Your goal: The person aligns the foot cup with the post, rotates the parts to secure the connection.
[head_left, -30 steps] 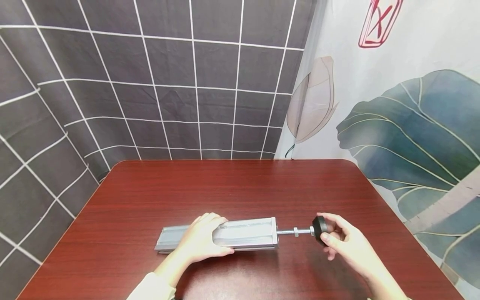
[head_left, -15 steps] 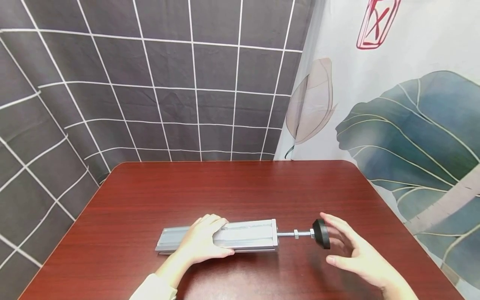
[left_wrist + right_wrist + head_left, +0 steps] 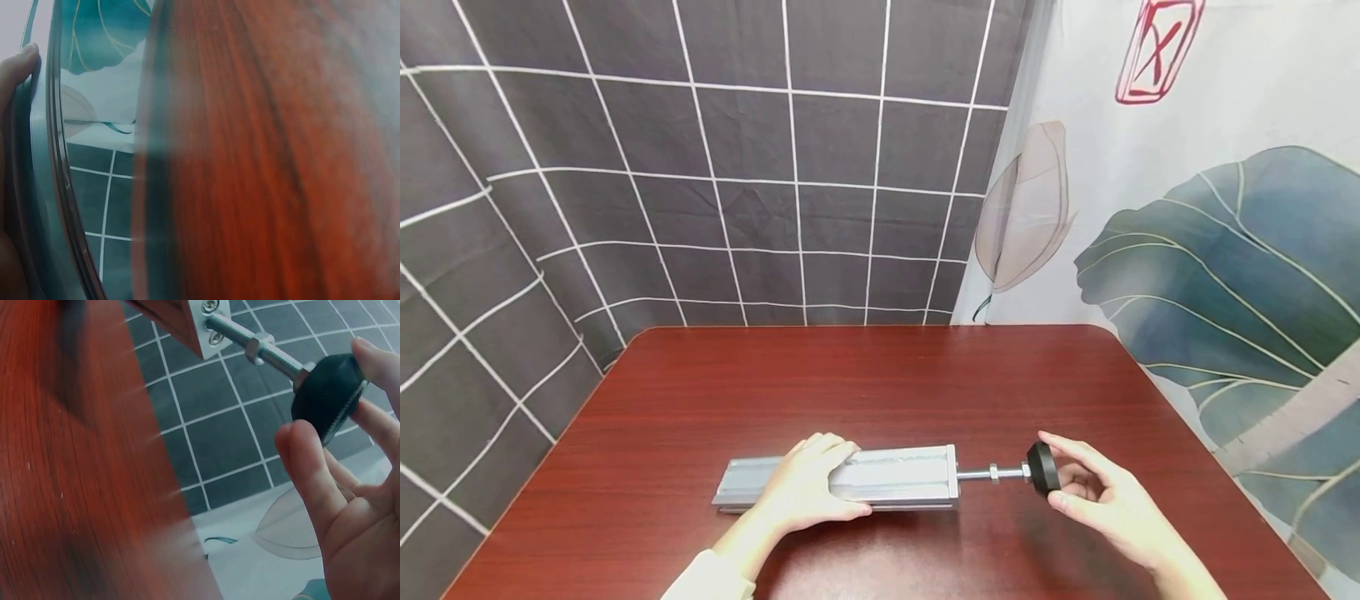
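Note:
My left hand (image 3: 811, 483) grips a silver aluminium profile bar (image 3: 895, 477) around its middle, thumb along the near side and fingers over the far side. At the bar's right end is a flat end plate, fixed by screws seen in the right wrist view. Out of this plate runs a threaded rod (image 3: 278, 359) carrying a hex nut (image 3: 259, 348). A black round levelling foot (image 3: 1042, 468) sits on the rod's outer end. My right hand (image 3: 1108, 500) pinches the foot's rim between thumb and fingertips. In the left wrist view, the bar (image 3: 47, 150) shows at the left edge beside the thumb.
The bar is over the near part of a red-brown wood table (image 3: 865, 375), with a shadow below it. Behind the table hangs a dark grey curtain (image 3: 737, 208) with white grid lines. A white leaf-patterned curtain (image 3: 1097, 167) hangs on the right.
Half a second ago my right fingers were spread off the levelling foot; now they are back at its rim, as a second ago. The left hand keeps its grip on the bar.

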Motion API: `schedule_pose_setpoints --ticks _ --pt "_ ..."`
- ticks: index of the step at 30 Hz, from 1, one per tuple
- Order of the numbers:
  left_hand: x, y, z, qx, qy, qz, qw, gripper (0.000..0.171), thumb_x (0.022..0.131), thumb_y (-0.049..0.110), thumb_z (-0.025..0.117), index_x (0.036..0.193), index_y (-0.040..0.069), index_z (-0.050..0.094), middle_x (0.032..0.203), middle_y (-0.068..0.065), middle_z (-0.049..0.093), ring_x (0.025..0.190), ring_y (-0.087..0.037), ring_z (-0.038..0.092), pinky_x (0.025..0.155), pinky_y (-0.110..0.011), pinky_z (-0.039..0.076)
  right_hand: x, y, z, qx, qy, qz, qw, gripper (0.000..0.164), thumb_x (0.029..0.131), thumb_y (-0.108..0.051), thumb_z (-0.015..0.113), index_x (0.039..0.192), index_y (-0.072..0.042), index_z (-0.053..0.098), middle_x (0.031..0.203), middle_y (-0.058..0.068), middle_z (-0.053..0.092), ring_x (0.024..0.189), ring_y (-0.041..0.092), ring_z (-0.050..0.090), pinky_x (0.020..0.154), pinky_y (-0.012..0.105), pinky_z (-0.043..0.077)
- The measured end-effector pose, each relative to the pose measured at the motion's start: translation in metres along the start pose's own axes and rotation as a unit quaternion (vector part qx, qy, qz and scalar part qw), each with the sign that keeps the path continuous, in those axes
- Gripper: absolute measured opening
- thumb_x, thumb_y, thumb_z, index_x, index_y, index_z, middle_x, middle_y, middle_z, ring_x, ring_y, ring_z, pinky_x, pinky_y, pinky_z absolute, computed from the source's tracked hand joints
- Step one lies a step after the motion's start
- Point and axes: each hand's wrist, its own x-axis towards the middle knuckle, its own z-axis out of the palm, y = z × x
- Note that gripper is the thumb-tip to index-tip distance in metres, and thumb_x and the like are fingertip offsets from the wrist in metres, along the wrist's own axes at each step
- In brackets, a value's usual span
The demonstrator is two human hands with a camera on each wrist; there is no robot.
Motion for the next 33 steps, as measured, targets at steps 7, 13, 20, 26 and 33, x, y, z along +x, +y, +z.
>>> schedule_pose_setpoints --ticks 7,13,20,26,33 --pt "0.002 -0.001 -0.001 0.003 0.002 -0.006 1.0 0.069 0.059 0.063 0.074 0.111 0.018 0.064 0.101 0.009 0.059 0.095 -0.013 0.053 0.086 -0.034 0.042 0.007 -0.005 0.007 -0.013 0.069 -0.008 0.997 0.061 0.073 0.015 0.067 0.129 -0.002 0.052 0.1 -0.008 0.061 0.06 0.013 0.057 0.049 0.026 0.046" --pt "0.002 0.001 -0.005 -0.007 -0.013 -0.016 0.9998 0.071 0.06 0.062 0.075 0.113 0.017 0.063 0.101 0.008 0.059 0.096 -0.013 0.054 0.086 -0.035 0.042 0.009 -0.011 0.011 0.016 0.086 0.026 0.996 0.055 0.075 0.014 0.065 0.126 -0.004 0.055 0.088 -0.004 0.061 0.053 0.014 0.055 0.045 0.027 0.045" --pt "0.002 0.003 -0.006 -0.009 -0.021 -0.022 0.9995 0.073 0.058 0.06 0.076 0.114 0.017 0.062 0.102 0.009 0.059 0.097 -0.012 0.054 0.088 -0.034 0.041 0.011 -0.011 0.016 0.033 0.111 0.018 0.993 0.052 0.075 0.017 0.063 0.123 -0.002 0.057 0.085 -0.003 0.061 0.048 0.013 0.053 0.042 0.026 0.042" --pt "0.001 0.002 -0.003 -0.018 -0.036 -0.041 0.9983 0.075 0.058 0.062 0.076 0.117 0.018 0.06 0.107 0.009 0.06 0.099 -0.013 0.055 0.089 -0.036 0.041 0.011 -0.014 0.017 0.044 0.121 0.016 0.992 0.052 0.076 0.018 0.063 0.123 -0.003 0.058 0.086 -0.004 0.062 0.047 0.012 0.053 0.043 0.025 0.044" --pt "0.0 0.003 -0.004 -0.018 -0.044 -0.051 0.9975 0.074 0.058 0.061 0.076 0.116 0.019 0.058 0.107 0.009 0.061 0.1 -0.013 0.055 0.089 -0.035 0.041 0.011 -0.017 0.018 0.043 0.124 0.028 0.991 0.05 0.076 0.017 0.063 0.122 -0.001 0.058 0.085 -0.002 0.063 0.046 0.015 0.052 0.043 0.026 0.044"
